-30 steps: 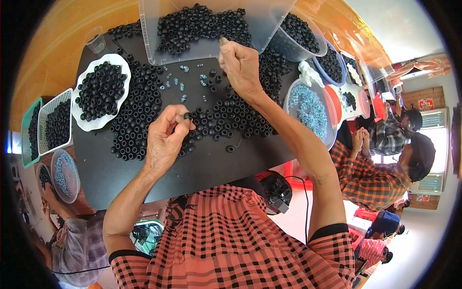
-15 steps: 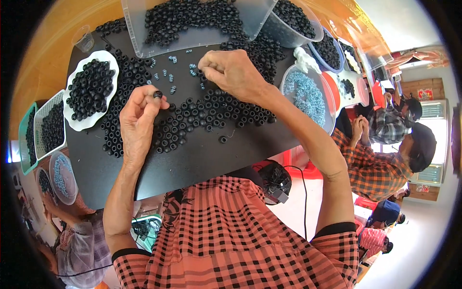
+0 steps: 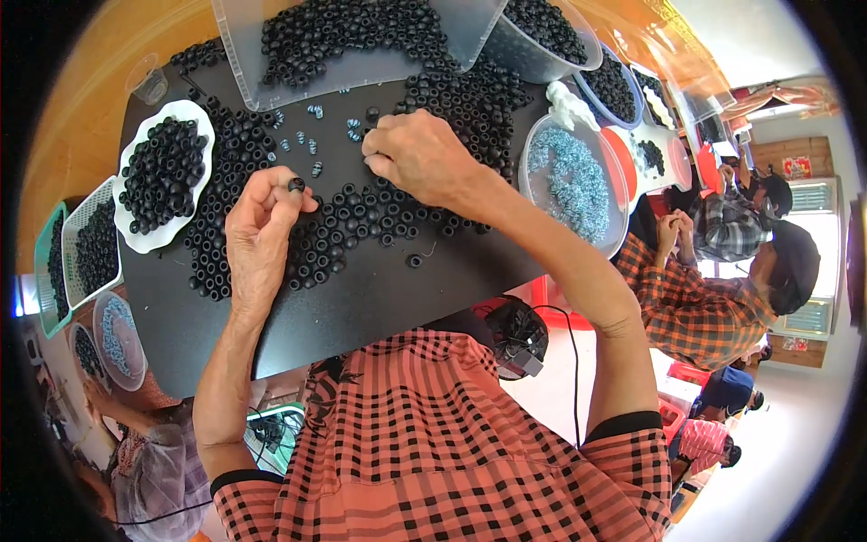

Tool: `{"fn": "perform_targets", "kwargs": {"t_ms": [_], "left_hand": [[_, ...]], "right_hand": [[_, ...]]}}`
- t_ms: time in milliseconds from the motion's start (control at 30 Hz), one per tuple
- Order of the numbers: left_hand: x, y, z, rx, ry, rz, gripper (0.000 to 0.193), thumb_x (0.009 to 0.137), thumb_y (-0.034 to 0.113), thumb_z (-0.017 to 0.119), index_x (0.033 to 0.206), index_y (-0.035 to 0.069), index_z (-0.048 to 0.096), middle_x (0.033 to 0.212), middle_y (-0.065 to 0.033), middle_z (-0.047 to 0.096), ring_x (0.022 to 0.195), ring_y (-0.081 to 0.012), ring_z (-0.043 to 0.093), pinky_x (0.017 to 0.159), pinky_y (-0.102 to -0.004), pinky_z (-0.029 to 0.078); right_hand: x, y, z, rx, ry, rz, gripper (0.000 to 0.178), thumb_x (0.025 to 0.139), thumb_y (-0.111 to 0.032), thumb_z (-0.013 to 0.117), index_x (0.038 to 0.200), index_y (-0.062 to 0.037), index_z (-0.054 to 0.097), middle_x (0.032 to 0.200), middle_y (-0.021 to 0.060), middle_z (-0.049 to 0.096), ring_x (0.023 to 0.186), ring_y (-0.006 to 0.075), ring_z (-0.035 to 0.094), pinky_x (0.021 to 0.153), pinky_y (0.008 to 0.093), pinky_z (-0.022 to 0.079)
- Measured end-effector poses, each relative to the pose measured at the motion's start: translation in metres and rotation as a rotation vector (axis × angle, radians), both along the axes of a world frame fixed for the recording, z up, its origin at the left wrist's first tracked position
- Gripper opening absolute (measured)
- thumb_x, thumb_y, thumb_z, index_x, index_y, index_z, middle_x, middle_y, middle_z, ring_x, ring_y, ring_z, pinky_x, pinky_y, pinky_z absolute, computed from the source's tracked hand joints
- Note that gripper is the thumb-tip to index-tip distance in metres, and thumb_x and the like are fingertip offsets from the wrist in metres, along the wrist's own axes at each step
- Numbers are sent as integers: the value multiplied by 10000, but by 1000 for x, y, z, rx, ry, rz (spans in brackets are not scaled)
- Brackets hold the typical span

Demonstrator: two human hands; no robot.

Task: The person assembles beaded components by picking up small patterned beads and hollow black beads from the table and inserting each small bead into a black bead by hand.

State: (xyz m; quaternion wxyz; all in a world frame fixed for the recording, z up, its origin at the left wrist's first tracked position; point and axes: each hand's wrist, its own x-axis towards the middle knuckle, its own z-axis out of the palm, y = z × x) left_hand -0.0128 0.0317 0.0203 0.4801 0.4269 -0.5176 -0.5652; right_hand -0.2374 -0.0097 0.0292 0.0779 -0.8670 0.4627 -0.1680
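My left hand point(image 3: 260, 226) pinches a round black bead point(image 3: 296, 184) with a hole between thumb and fingertips, just above the dark table. Over the table's middle is my right hand point(image 3: 420, 155), its fingers curled together; anything inside them is hidden. Close to its fingertips lie small light-blue coil-like pieces point(image 3: 353, 129) and a single black bead point(image 3: 372, 114). More blue pieces point(image 3: 312, 146) are scattered between my hands. Loose black beads with holes point(image 3: 348, 217) spread in a band below and around both hands.
A clear bin point(image 3: 237, 63) of black beads stands at the far side, a clear tub point(image 3: 591, 52) beside it. A white scalloped plate point(image 3: 135, 237) holds beads at left. Blue pieces fill a clear bowl point(image 3: 618, 181) at right. Co-workers point(image 3: 713, 289) sit on both sides.
My right hand has moved nearer to me and slightly left, its fingers still curled. My left hand holds its bead in nearly the same place. The view has shifted a little.
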Motion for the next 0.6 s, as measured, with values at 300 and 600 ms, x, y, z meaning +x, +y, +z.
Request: {"fn": "perform_targets", "kwargs": {"t_ms": [300, 600], "left_hand": [[-2, -1, -4, -15, 9, -30, 89, 921, 40, 505, 974, 13, 570, 785, 23, 566, 797, -58, 566, 791, -209, 446], [-4, 2, -4, 15, 12, -57, 92, 915, 43, 512, 978, 10, 569, 799, 14, 578, 800, -62, 568, 799, -218, 450]], "right_hand": [[18, 14, -5, -142, 154, -81, 48, 680, -59, 634, 726, -61, 624, 754, 86, 605, 739, 260, 624, 701, 376, 411], [18, 6, -5, -43, -233, -82, 81, 725, -37, 634, 805, -48, 637, 732, 71, 597, 651, 230, 611, 620, 349, 474]]}}
